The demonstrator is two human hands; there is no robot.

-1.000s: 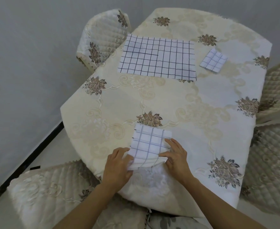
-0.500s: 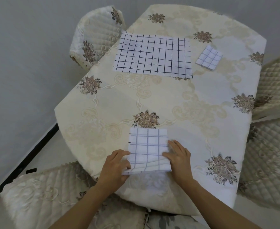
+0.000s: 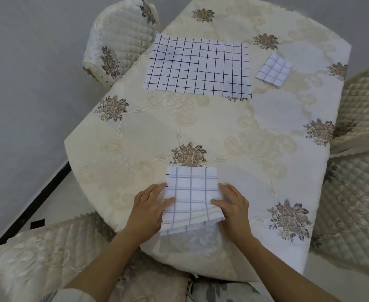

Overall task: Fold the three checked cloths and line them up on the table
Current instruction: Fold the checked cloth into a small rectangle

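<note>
We look down on a rounded table (image 3: 244, 131) draped in a cream tablecloth printed with brown flowers. At its near edge lies a folded white cloth with thin blue-grey checks (image 3: 192, 190), its loose lower layers slightly overhanging the table's rim. A person's left hand (image 3: 148, 209) lies along the cloth's left edge, fingers straight and close together beside the fabric, thumb resting on top of it. The right hand (image 3: 233, 205) mirrors this at the right edge, fingers straight and together, thumb laid on the cloth. We cannot tell whether any fingertips are tucked under the edges. On the far side of the table a large white cloth with dark checks (image 3: 198, 66) lies spread flat and unfolded. Near its right side, not touching it, sits a small folded white checked square (image 3: 274, 69). Cream quilted chairs (image 3: 118, 40) stand around the table.
</note>
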